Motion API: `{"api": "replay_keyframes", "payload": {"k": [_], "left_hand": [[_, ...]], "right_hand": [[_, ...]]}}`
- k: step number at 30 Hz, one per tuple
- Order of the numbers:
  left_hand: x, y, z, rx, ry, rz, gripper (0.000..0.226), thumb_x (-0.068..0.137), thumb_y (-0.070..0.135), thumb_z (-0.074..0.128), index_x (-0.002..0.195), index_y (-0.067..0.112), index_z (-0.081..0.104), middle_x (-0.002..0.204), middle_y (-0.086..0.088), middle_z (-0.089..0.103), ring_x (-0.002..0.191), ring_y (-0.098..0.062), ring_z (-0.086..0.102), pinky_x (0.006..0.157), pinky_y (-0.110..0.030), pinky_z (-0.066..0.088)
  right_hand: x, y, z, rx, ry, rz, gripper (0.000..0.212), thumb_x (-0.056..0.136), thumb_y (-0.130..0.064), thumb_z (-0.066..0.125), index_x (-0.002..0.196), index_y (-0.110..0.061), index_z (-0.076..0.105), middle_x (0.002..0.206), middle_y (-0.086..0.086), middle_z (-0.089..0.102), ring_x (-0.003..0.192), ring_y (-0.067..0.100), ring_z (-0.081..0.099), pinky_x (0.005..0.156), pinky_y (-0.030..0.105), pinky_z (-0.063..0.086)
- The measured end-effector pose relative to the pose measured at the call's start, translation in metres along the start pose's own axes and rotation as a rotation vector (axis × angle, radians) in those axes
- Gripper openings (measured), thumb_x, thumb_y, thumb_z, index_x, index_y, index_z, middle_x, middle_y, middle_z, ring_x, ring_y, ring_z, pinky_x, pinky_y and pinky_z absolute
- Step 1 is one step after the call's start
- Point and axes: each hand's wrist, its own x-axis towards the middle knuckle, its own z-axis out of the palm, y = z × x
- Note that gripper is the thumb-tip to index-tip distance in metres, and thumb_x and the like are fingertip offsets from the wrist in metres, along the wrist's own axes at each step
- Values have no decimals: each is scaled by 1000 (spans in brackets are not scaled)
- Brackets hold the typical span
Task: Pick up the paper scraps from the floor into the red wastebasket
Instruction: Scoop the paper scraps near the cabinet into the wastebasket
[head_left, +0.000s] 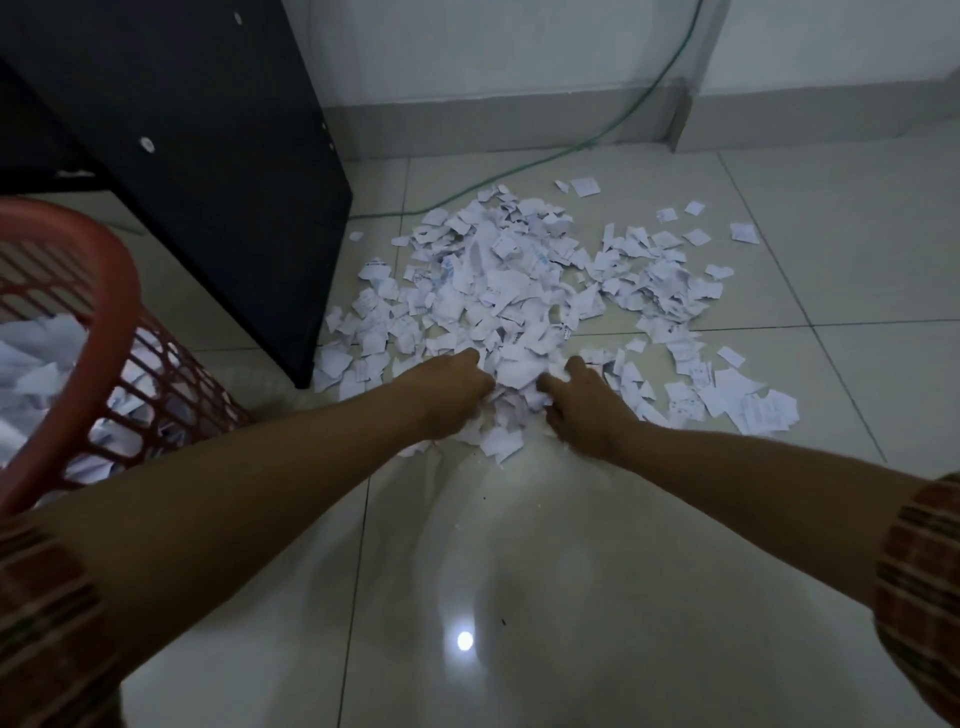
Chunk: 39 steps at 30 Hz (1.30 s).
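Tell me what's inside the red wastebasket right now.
The red wastebasket already holds white paper scraps, visible over the rim and through its lattice wall. Its bottom is covered by them and cut off by the frame.

Both my forearms are bare from the elbow down, no watch, rings or gloves on my left hand (452, 392) or my right hand (584, 408) as far as the view shows. I'm wearing a short-sleeved checked shirt, reddish-brown plaid with darker and greenish lines crossing it. The left sleeve (47, 618) and right sleeve (919, 592) both look blurry at the frame edges.
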Motion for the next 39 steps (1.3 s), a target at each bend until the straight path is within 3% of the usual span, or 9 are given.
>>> {"api": "replay_keyframes", "payload": {"k": [6,11,16,20,24,28,30,35,39], "left_hand": [[-27,10,-12,77,19,65,17,95,12,54,111,8,58,104,-10,44,78,-19,43,67,-32,43],[-54,17,-46,116,39,122,12,95,16,54,106,11,55,102,-6,39,80,-18,42,63,-28,33],[-89,1,-88,61,243,121,13,93,15,55,106,13,57,102,-5,40,84,-21,48,66,-29,35],[-125,-14,-110,79,372,106,19,91,13,57,110,11,59,112,-8,44,84,-18,41,67,-28,33],[-167,-28,-123,89,531,141,18,90,10,59,107,10,60,109,-9,45,89,-23,51,68,-36,47],[-209,-51,-129,120,642,110,23,87,6,63,109,7,62,113,-14,49,94,-24,52,69,-31,46],[-228,-63,-128,121,703,102,25,82,3,68,106,6,63,110,-17,52,90,-27,54,67,-36,51],[-266,-98,-117,166,744,36,23,80,-2,66,102,3,64,105,-18,51,82,-28,54,59,-43,53],[-294,-131,-97,173,733,-18,26,80,0,71,104,7,65,104,-17,53,85,-28,58,63,-41,54]], "right_hand": [[-5,-15,-31,-33,-205,-45,23,87,-6,56,108,-3,65,100,23,57,92,34,57,68,30,35],[-10,-40,-61,-13,-104,-155,17,80,-3,63,96,-1,69,83,22,61,80,33,58,64,27,28],[-13,-78,-99,44,75,-259,12,77,-3,67,89,-2,68,77,16,57,74,27,54,62,27,30],[-13,-101,-119,103,210,-321,9,73,-4,67,83,-5,66,71,5,47,64,21,45,55,23,27],[-12,-126,-136,146,322,-356,10,73,-13,69,80,-8,66,69,4,48,62,18,44,57,25,27],[-2,-169,-158,208,432,-399,15,71,-19,64,77,-6,66,66,8,51,61,23,45,58,29,28],[6,-195,-167,237,505,-418,18,69,-25,62,75,-8,67,65,8,51,59,22,45,56,30,28],[21,-259,-181,351,603,-504,14,72,-23,64,76,-11,69,69,6,56,62,17,46,56,28,32],[31,-304,-183,449,607,-584,18,73,-28,60,76,-12,69,74,11,61,66,18,52,61,32,41]]}}
